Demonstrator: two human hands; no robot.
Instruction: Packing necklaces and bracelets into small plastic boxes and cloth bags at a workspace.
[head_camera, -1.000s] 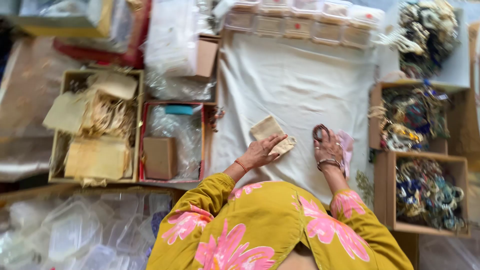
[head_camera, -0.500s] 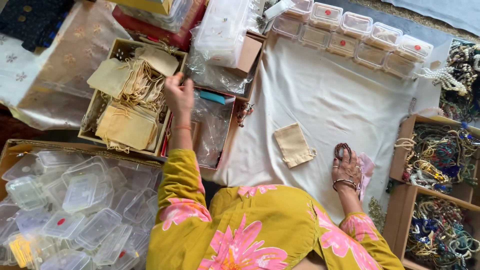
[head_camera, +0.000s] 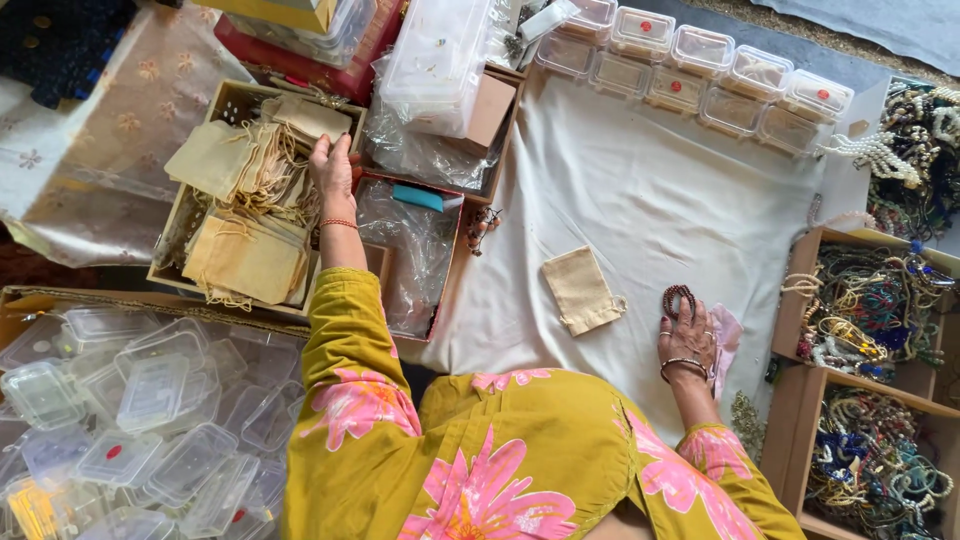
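At the lower left a heap of clear plastic boxes (head_camera: 140, 420) runs off the frame's bottom and left edges, so its full extent cannot be seen. Above it sits a cardboard box of beige drawstring pouches (head_camera: 245, 215), and here the left hand (head_camera: 333, 168) has stayed since half a second ago, fingers loosely curled down onto the pouches at the box's far right side; whether it actually pinches one cannot be made out, since the fingertips are hidden among the cloth. A second ago that hand lay on the single pouch on the white cloth instead. Just right of the box, a red-edged tray (head_camera: 415, 250) holds crinkled clear bags that hide whatever is under them. The white cloth (head_camera: 660, 190) spreads over the middle, and the lone beige pouch (head_camera: 582, 290) lies flat near its near edge, untouched, where it was half a second ago. To its right the right hand (head_camera: 688, 335) rests on the cloth close to the near right corner, fingers closed around a loop of dark red beads (head_camera: 679, 297), as before. Wooden trays of bead strings (head_camera: 870, 310) at the far right are cut off by the frame.
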